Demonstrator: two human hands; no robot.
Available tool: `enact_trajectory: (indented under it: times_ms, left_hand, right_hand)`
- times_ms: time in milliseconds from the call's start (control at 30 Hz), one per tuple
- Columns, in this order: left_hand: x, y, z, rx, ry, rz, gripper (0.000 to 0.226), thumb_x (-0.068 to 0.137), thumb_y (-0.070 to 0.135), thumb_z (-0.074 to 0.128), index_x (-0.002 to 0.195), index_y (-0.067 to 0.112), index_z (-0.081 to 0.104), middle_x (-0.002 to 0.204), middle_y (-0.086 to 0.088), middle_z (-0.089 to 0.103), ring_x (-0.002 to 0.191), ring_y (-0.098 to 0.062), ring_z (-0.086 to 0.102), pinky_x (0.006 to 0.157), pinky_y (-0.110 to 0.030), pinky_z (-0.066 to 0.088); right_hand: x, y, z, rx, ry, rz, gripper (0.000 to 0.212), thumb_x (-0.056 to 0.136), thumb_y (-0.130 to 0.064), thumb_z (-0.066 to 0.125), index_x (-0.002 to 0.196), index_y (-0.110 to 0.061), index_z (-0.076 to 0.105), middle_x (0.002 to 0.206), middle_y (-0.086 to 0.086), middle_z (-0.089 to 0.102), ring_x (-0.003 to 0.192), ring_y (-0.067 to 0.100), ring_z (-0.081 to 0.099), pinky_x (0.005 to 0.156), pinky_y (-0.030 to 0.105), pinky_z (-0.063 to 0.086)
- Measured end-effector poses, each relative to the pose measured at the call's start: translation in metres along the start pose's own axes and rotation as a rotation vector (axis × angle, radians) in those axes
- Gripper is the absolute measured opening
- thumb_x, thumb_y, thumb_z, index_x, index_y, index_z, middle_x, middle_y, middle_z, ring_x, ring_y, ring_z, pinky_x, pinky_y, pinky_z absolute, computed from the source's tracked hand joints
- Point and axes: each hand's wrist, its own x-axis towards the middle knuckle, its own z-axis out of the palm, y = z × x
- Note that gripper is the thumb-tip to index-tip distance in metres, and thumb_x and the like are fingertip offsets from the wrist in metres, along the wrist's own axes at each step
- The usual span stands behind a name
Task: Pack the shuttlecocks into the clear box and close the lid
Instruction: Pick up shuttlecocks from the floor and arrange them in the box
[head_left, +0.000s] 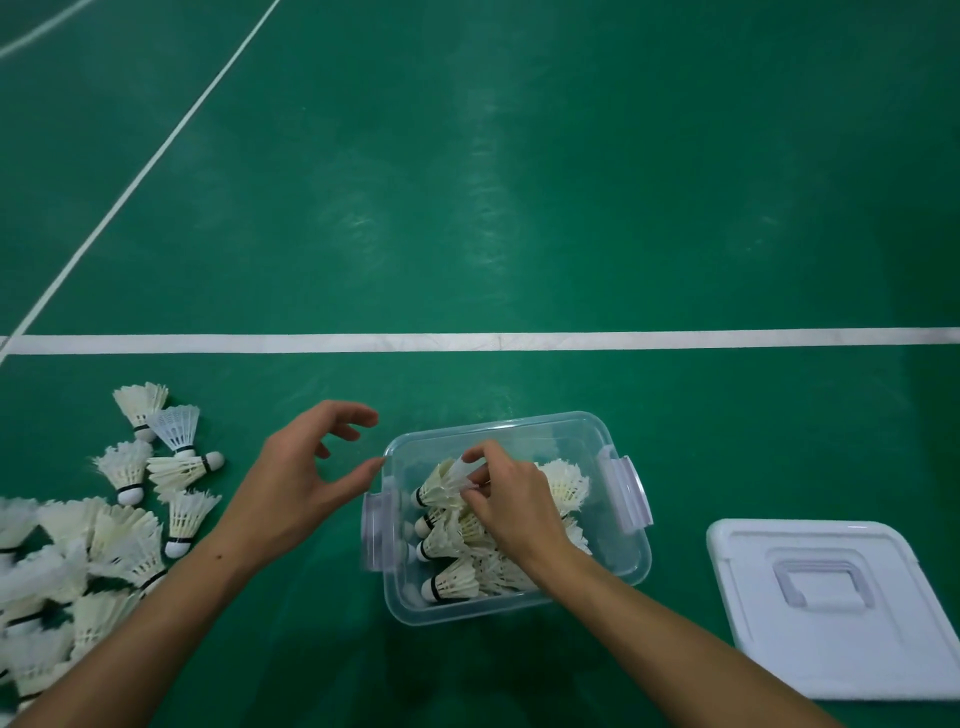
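Observation:
A clear plastic box (582, 431) stands open on the green floor, with several white feather shuttlecocks (449, 579) lying inside it. My right hand (511, 499) reaches into the box and pinches the feathers of a shuttlecock (441, 486) at the box's left side. My left hand (306, 473) hovers just left of the box, fingers spread and empty, its thumb close to the box's rim. A heap of loose shuttlecocks (104, 530) lies on the floor at the far left. The white lid (836, 608) rests flat on the floor to the right of the box.
Pale latches (631, 491) hang open on both short sides of the box. A wide white court line (519, 342) runs across the floor beyond the box, and a thinner one (156, 156) slants off at the upper left.

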Motion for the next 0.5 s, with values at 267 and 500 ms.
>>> enact_trajectory:
  times_ms: [267, 500]
  left_hand:
    - [-0.022, -0.016, -0.012, -0.028, 0.004, -0.073, 0.043, 0.085, 0.026, 0.085, 0.121, 0.035, 0.064, 0.122, 0.021, 0.07, 0.109, -0.005, 0.067, 0.082, -0.025, 0.052]
    - [-0.047, -0.016, -0.031, -0.098, 0.055, -0.128, 0.053, 0.081, 0.024, 0.09, 0.125, 0.033, 0.061, 0.119, 0.017, 0.073, 0.107, -0.01, 0.068, 0.081, -0.026, 0.054]
  right_hand:
    - [0.001, 0.0, -0.021, 0.134, -0.08, 0.032, 0.046, 0.089, -0.023, 0.083, 0.129, -0.017, 0.062, 0.116, -0.006, 0.073, 0.104, 0.005, 0.068, 0.097, 0.028, 0.059]
    - [-0.004, -0.029, -0.058, 0.197, 0.027, -0.042, 0.052, 0.084, -0.031, 0.087, 0.129, -0.019, 0.062, 0.11, -0.011, 0.072, 0.101, 0.001, 0.068, 0.093, 0.022, 0.058]
